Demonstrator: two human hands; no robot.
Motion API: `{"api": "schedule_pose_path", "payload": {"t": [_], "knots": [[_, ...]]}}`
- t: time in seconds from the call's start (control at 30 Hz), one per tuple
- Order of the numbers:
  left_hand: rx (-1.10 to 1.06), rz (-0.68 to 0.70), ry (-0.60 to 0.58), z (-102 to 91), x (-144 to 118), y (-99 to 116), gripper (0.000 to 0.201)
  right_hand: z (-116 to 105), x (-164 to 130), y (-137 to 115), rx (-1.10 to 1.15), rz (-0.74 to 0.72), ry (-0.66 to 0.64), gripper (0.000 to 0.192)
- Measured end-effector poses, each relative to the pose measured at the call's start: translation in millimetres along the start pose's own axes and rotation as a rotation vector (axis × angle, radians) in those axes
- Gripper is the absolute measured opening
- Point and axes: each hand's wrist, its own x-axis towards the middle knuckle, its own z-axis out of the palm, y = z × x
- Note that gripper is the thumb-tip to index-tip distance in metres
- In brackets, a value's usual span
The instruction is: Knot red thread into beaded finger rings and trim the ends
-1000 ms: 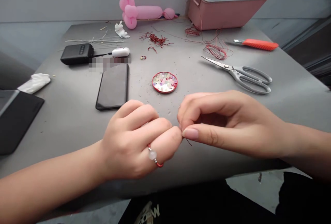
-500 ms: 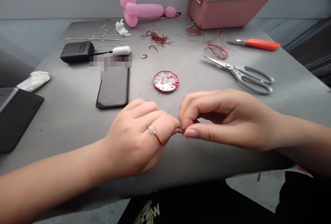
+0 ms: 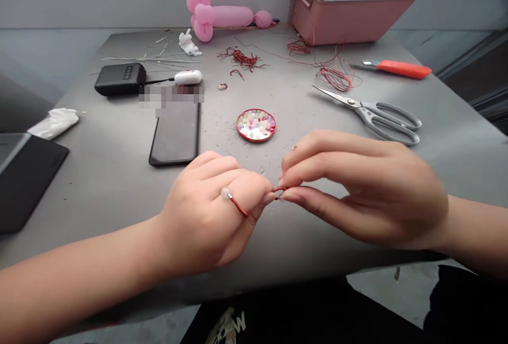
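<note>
Head view: left hand (image 3: 206,211) curled into a loose fist, fingers closed on one end of a thin red cord (image 3: 239,206) carrying a pale bead (image 3: 226,192); the cord lies across the knuckle. Right hand (image 3: 369,190) meets it just beside, thumb and forefinger pinched shut on the cord's other end at a small red loop (image 3: 279,190) between the two hands. Both hands hover low over the near edge of the grey worktop (image 3: 309,249), cord stretched short between them.

Outward: round red dish of mixed beads (image 3: 256,124) sits mid-worktop, just behind the hands. Black phone (image 3: 175,133) to the left of it. Scissors (image 3: 373,114) toward the right edge, orange-handled tool (image 3: 399,69) beyond them. Loose red cord scraps (image 3: 333,77) and pink basket (image 3: 353,5) at the far right corner, pink balloon (image 3: 222,16) along the far edge, black power bank (image 3: 120,78) far left.

Risk, as a judgement: the pinch on the loop is tiny, so a slip of the right fingers could loosen it, and the bead could slide off the free end. The dish is close enough for a hand to knock it.
</note>
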Motion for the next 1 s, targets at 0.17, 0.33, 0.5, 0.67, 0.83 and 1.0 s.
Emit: {"api": "schedule_pose_path", "payload": {"t": [0.17, 0.33, 0.5, 0.67, 0.83, 1.0], "knots": [[-0.162, -0.146, -0.038, -2.6, 2.8, 4.8, 0.021, -0.3, 2.9, 1.6, 0.309, 0.142, -0.038, 0.006], [-0.188, -0.135, -0.046, -1.2, 1.9, 5.0, 0.022, 4.2, -0.1, 2.1, 0.328, 0.213, -0.044, 0.008], [-0.171, -0.115, -0.07, 1.4, 1.1, 4.3, 0.022, 6.6, -0.8, 3.4, 0.283, 0.235, -0.03, 0.011], [-0.161, -0.053, -0.094, 4.4, -0.2, 2.2, 0.02, 8.4, -3.4, -2.3, 0.095, 0.189, -0.068, 0.013], [-0.173, 0.024, -0.042, 4.1, -1.3, -1.0, 0.016, 5.6, -3.8, -8.0, 0.04, 0.156, -0.015, 0.014], [-0.483, -0.242, -0.082, -1.8, 7.6, 0.1, 0.022, -0.7, 2.7, 5.7, 0.671, 0.425, -0.179, 0.012]]}}
